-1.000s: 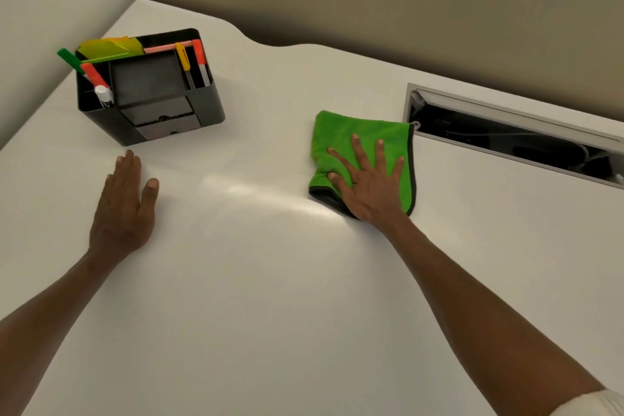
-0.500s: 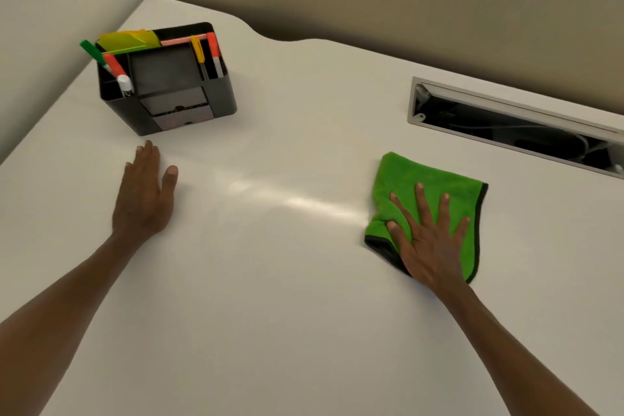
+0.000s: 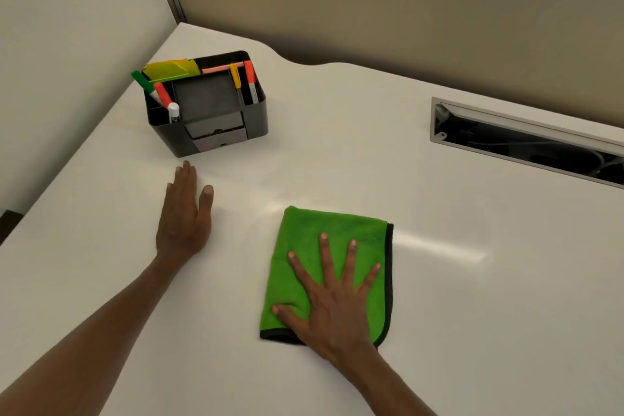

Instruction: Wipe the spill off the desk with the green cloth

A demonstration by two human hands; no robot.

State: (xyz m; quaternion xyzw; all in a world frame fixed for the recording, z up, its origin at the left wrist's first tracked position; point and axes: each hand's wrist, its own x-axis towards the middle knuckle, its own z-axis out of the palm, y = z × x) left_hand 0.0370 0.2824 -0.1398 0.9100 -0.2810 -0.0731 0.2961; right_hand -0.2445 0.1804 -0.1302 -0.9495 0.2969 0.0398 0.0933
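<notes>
A folded green cloth [image 3: 337, 230] with a dark hem lies on the white desk [image 3: 489, 314], near the middle. My right hand [image 3: 332, 307] presses flat on its near half, fingers spread, with the thumb at the cloth's left edge. My left hand [image 3: 184, 216] rests palm-down on the bare desk to the left of the cloth, fingers together and holding nothing. I can make out no liquid on the desk. Only a pale glare streak [image 3: 439, 245] runs to the right of the cloth.
A black desk organizer [image 3: 209, 132] with markers and yellow notes stands just beyond my left hand. An open cable slot [image 3: 526, 142] with a metal frame is cut into the desk at the back right. Partition walls close off the back and left.
My right hand slid the cloth right and nearer, then back left toward my left hand. The left hand stayed flat on the desk. My view shifted.
</notes>
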